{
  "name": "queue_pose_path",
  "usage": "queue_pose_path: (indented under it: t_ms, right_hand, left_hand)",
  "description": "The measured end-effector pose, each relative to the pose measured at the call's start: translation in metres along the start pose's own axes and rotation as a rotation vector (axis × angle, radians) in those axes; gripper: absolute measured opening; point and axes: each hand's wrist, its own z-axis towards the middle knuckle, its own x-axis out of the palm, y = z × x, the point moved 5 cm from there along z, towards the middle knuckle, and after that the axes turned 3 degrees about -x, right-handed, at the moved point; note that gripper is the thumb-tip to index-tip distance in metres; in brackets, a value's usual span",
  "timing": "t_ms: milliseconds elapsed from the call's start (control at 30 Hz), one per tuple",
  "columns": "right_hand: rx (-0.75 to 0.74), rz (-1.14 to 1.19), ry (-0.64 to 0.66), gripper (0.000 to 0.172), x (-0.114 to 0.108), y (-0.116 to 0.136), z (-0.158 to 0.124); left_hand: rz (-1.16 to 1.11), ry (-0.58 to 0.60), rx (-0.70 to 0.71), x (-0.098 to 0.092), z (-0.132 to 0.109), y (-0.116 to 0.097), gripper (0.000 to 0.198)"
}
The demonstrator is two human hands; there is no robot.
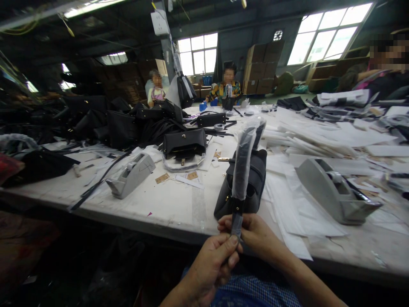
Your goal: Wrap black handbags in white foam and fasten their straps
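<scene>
A black handbag stands at the table's front edge, seen end-on, with gold-coloured fittings. Its raised handle is wrapped in clear plastic. Below it, a black strap end covered with clear film points toward me. My left hand is closed, pinching the lower tip of that strap between thumb and fingers. Just above, my right hand closes around the same strap from behind, its fingertips showing on the left side. The strap hides part of the right fingers.
Grey tape dispensers stand left and right. Another black handbag lies beyond, near brown tags. White sheets cover the right side; black bags are heaped left. Several people sit around the table.
</scene>
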Motion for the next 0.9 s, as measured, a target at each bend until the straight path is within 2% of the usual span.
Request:
queue_pose_path:
  t_ms: [67, 133, 233, 333, 433, 533, 633, 900]
  right_hand:
    - [-0.074, -0.212, 0.029, 0.023, -0.009, 0.006, -0.011]
    - [-0.191, -0.429, -0.005, 0.021, -0.020, 0.020, -0.026]
    - [-0.506, -0.676, -0.110, 0.019, -0.031, 0.060, -0.047]
    - [-0.867, -0.919, -0.052, 0.031, -0.020, 0.098, -0.052]
    - [-1.051, -1.205, 0.098, 0.035, -0.001, 0.114, -0.034]
    - [-1.062, -1.386, 0.159, 0.032, 0.012, 0.117, -0.009]
    - [-0.989, -1.466, 0.162, 0.040, 0.015, 0.117, 0.006]
    - [-0.747, -1.532, 0.227, 0.042, 0.010, 0.112, 0.017]
  left_hand:
    - [0.026, -0.036, 0.018, -0.002, 0.000, 0.000, 0.041]
    - [0.051, -0.061, 0.039, -0.003, 0.001, -0.001, 0.044]
    - [0.081, -0.084, 0.082, -0.003, 0.001, -0.002, 0.045]
    - [0.101, -0.107, 0.129, -0.002, 0.002, -0.002, 0.045]
    - [0.122, -0.129, 0.170, 0.000, 0.004, 0.000, 0.045]
    - [0.143, -0.145, 0.194, 0.001, 0.006, 0.001, 0.045]
    - [0.152, -0.151, 0.211, 0.001, 0.007, 0.002, 0.044]
    - [0.168, -0.142, 0.276, 0.002, 0.007, 0.000, 0.042]
